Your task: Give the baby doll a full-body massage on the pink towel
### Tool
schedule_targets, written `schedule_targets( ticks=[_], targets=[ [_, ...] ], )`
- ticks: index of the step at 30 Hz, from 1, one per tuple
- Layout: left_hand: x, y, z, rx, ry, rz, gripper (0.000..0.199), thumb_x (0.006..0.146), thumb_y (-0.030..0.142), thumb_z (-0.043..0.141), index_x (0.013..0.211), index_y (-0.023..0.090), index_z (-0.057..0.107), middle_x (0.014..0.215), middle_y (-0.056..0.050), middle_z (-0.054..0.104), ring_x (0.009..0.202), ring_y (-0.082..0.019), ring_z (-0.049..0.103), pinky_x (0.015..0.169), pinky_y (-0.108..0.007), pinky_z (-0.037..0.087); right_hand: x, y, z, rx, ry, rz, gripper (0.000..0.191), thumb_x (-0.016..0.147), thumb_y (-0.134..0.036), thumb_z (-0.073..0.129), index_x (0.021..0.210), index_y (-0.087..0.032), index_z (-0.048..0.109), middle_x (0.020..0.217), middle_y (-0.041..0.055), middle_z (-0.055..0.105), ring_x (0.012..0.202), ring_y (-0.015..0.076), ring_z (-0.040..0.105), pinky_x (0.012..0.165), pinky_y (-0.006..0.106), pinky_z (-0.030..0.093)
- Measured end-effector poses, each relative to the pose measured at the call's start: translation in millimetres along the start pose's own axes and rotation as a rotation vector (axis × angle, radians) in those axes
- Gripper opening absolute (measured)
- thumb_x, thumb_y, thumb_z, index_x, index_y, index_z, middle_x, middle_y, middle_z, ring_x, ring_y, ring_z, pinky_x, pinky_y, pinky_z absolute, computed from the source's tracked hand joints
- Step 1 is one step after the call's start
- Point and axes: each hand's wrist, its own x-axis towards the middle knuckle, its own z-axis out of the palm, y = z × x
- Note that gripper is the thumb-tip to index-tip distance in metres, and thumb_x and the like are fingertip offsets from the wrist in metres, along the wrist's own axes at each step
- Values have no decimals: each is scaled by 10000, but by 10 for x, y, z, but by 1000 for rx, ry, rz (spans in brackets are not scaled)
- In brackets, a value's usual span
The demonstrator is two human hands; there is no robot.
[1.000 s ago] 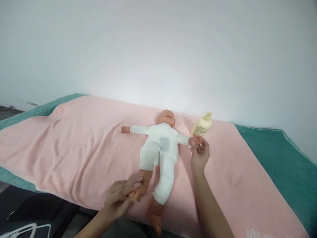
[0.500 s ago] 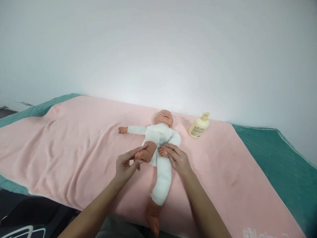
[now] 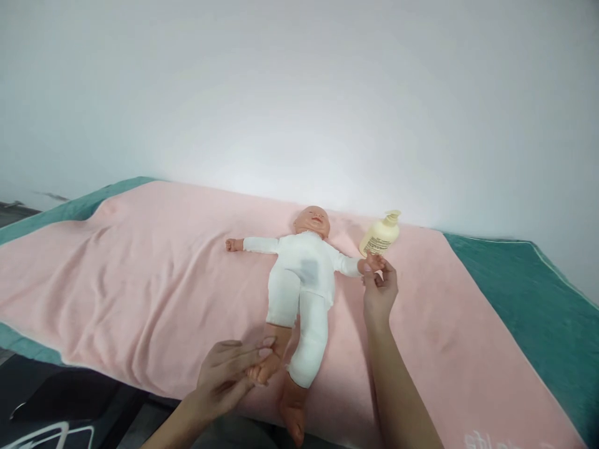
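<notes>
A baby doll point(image 3: 309, 265) with a white cloth body lies on its back, head toward the wall. Its foot on the left side point(image 3: 266, 368) is held by my left hand point(image 3: 227, 373), with the fingers laid over the top and the thumb beneath. My right hand point(image 3: 381, 293) pinches the doll's hand point(image 3: 372, 262) on the right side, and that arm is stretched outward. The doll's other arm point(image 3: 255, 245) lies straight out to the left, and its other foot point(image 3: 293, 415) hangs near the front edge. Just behind my right hand stands a pale yellow pump bottle point(image 3: 381, 234).
A pink blanket point(image 3: 163, 268) with some wrinkles covers the table over a green cloth point(image 3: 505, 287). A pale wall point(image 3: 299, 100) rises behind. At the lower left is a dark object point(image 3: 60, 399) with white lines, below the table edge.
My left hand has brought the doll's foot down toward me, straightening that leg. My right hand has drawn the doll's hand from its belly out to the right, beside the bottle.
</notes>
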Motion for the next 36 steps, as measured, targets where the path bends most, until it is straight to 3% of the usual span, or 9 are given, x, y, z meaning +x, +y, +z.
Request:
schedule_targets(
  ticks=[3, 6, 8, 15, 23, 25, 28, 32, 36],
  targets=[
    [-189, 76, -22, 33, -83, 43, 256, 940, 161, 493, 1168, 172, 608, 1053, -86, 733, 898, -144, 720, 690, -198, 545, 165, 88, -108, 170, 147, 191, 451, 666, -362, 785, 1049, -199, 613, 1117, 43, 625, 719, 94, 575, 552, 190, 452],
    [-389, 87, 6, -4, -138, 59, 292, 943, 131, 483, 1216, 152, 583, 1072, -103, 726, 975, -148, 701, 694, -190, 545, 302, 184, -218, 306, 188, 438, 333, 633, -309, 808, 871, -173, 618, 745, -34, 601, 568, 60, 492, 474, 155, 413],
    [-516, 77, 35, -31, -175, 56, 326, 934, 122, 503, 1255, 137, 562, 1101, -121, 714, 1013, -159, 688, 728, -203, 553, 355, 227, -265, 347, 179, 516, 276, 650, -279, 795, 832, -170, 620, 620, -68, 529, 502, 44, 437, 434, 137, 383],
    [-748, 78, 115, -84, -231, 1, 425, 879, 73, 586, 1294, 150, 536, 1159, -121, 691, 1014, -164, 688, 858, -257, 556, 388, 274, -272, 439, 181, 572, 233, 698, -205, 750, 903, -177, 642, 659, -70, 538, 501, 19, 448, 425, 99, 390],
    [-629, 73, 115, -54, -196, 27, 373, 920, 115, 536, 1291, 150, 541, 1140, -125, 698, 1006, -171, 692, 838, -267, 561, 377, 262, -266, 367, 189, 534, 254, 686, -294, 784, 827, -168, 615, 689, -53, 550, 515, 37, 454, 423, 127, 398],
    [-489, 72, 85, -20, -162, 60, 338, 934, 130, 515, 1269, 146, 558, 1100, -117, 714, 993, -168, 697, 765, -240, 565, 318, 214, -225, 298, 207, 436, 307, 680, -322, 791, 867, -166, 604, 810, -17, 610, 584, 56, 511, 464, 147, 430],
    [-205, 62, 50, 12, -121, 77, 281, 947, 170, 505, 1216, 169, 589, 1052, -92, 732, 922, -154, 717, 664, -209, 551, 153, 97, -112, 109, 161, 105, 402, 726, -351, 746, 1055, -183, 586, 1143, 57, 615, 730, 95, 581, 539, 188, 469],
    [151, 3, 87, -9, 24, 38, 289, 922, 195, 547, 1207, 214, 597, 1017, -69, 742, 808, -150, 734, 631, -208, 552, -119, -50, 35, -165, -99, -243, 380, 817, -314, 667, 1172, -203, 586, 1089, 68, 645, 637, 94, 564, 570, 241, 500],
    [370, -129, 218, -91, 85, -38, 347, 861, 211, 644, 1206, 225, 611, 1067, -79, 728, 852, -185, 731, 651, -224, 574, -264, -75, 104, -302, -449, -638, 263, 882, -234, 581, 1141, -229, 632, 1100, 93, 650, 902, 193, 649, 693, 307, 578]
  ],
)
